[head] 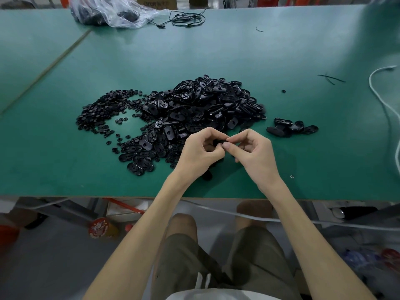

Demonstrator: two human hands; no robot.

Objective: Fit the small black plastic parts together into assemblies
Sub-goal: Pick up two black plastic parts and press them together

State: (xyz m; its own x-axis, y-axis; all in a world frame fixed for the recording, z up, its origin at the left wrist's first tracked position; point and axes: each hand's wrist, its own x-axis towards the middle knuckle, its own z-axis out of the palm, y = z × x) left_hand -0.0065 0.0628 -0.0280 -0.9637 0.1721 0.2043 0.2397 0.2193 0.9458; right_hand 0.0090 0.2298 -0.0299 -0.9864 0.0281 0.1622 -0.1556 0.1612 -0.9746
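Head view: left hand (200,148) & right hand (253,150) meet over the near part of the green table (151,61). Fingers of both are curled, pinching one black part (218,142) btwn thumbs & fingertips; can't tell if it's seated yet. Behind them is a big heap of oval shells (205,109), w/ small round pieces (101,111) to its left, seemingly all loose. The small cluster (292,127) to the right is prob. the finished lot, so it's early days & most is left to do.
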